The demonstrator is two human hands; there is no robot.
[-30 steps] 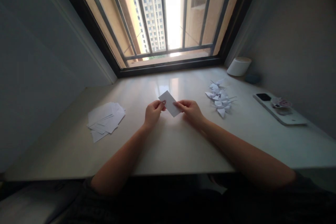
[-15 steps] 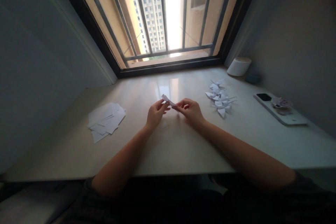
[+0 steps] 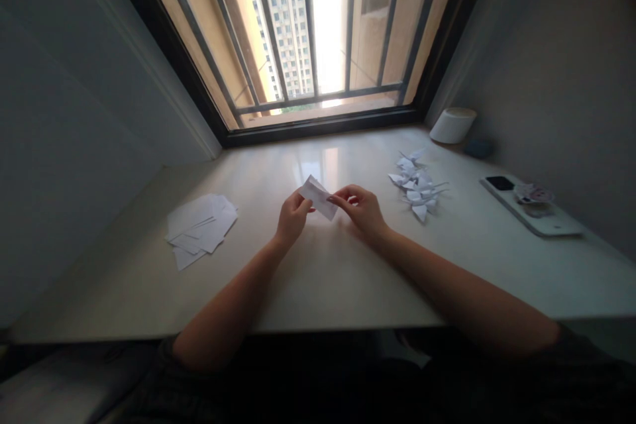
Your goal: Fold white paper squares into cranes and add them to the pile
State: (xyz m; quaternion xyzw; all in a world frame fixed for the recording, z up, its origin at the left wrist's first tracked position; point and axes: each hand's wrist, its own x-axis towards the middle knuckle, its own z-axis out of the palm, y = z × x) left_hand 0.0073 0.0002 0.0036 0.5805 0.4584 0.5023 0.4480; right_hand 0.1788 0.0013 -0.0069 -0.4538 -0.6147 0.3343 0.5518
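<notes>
Two bare hands are held close together over the middle of the bench (image 3: pixel 318 278), and a piece of white paper (image 3: pixel 318 197) is pinched between them. The left hand (image 3: pixel 293 215) is closed on the paper's left end, with its fingers (image 3: pixel 303 204) curled in tight against the thumb. The right hand (image 3: pixel 362 207) is closed on the opposite end, where the lower right corner is gripped between the thumb and the fingers. The paper is seen as a narrow strip, apparently folded along its length, and it is slanted from upper left down to lower right. It is held at the fingertips rather than laid flat; whether any edge touches the bench cannot be told. Both forearms are stretched forward across the near edge of the bench.

A loose pile of white sheets (image 3: pixel 201 228) is spread on the bench well to the left of the hands. A cluster of small folded paper figures (image 3: pixel 416 189) is gathered to the right, near the right hand but apart from it. Further right, a phone (image 3: pixel 531 212) is laid flat beside the wall, with a small trinket resting on it. A white roll (image 3: pixel 452 124) is stood in the far right corner, just beside a dark rounded object (image 3: pixel 479 148). A barred window (image 3: pixel 308 33) is set behind the bench.
</notes>
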